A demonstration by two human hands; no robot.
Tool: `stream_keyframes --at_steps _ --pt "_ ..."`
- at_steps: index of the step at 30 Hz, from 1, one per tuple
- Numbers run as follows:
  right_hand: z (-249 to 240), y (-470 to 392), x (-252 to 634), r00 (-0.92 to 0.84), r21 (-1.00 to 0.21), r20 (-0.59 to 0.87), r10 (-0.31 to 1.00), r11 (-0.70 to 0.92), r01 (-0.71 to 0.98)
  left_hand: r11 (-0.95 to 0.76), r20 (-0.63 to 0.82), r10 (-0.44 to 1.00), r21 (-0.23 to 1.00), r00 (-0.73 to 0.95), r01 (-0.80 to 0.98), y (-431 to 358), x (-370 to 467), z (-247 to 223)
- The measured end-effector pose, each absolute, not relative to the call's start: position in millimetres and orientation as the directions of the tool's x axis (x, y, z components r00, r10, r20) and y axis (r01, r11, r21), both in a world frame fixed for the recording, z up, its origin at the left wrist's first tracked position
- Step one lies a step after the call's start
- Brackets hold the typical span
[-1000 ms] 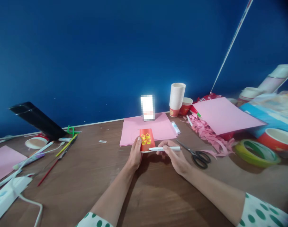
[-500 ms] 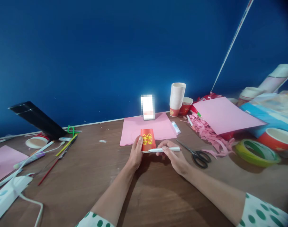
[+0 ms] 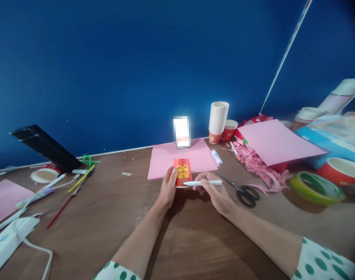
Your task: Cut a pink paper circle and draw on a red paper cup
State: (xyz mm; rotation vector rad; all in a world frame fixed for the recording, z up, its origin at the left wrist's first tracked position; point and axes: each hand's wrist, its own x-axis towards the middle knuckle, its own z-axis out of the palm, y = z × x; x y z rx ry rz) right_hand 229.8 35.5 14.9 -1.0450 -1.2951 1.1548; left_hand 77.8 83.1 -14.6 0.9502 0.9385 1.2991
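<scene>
My left hand (image 3: 167,189) is closed around the left side of a red paper cup (image 3: 183,164) printed with yellow double characters. The cup's white edge faces toward me, at the bottom. In my right hand (image 3: 213,194), fingers pinch a white marker (image 3: 208,182) lying nearly level, its tip pointing left. That tip is at the lower part of the cup; whether it touches the surface I cannot tell. Behind the cup lie pink paper sheets (image 3: 160,159) on the brown table (image 3: 116,225).
Black-handled scissors (image 3: 246,195) and green-yellow tape (image 3: 316,188) lie to the right, with pink paper scraps (image 3: 253,163). Stacked paper cups (image 3: 219,120) and a glue stick (image 3: 216,156) stand or lie farther back. Left are a black bottle (image 3: 46,147), brushes (image 3: 78,190) and a power strip (image 3: 14,237).
The marker tip has shifted slightly up on the cup. The cup has turned or moved a little to the right in my left hand.
</scene>
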Motion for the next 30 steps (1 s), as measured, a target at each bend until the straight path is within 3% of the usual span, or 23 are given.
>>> stream_keyframes --at_steps 14,30 --pt "11.7 36.5 230.9 -0.072 -0.99 0.144 0.987 0.143 -0.02 -0.016 0.018 1.0 0.977 0.009 -0.212 82.2 77.4 -12.8" --pt "10.7 38.8 229.3 0.004 -0.981 0.096 0.995 0.095 -0.167 -0.012 0.002 0.999 0.968 -0.039 -0.249 83.1 76.0 -19.9"
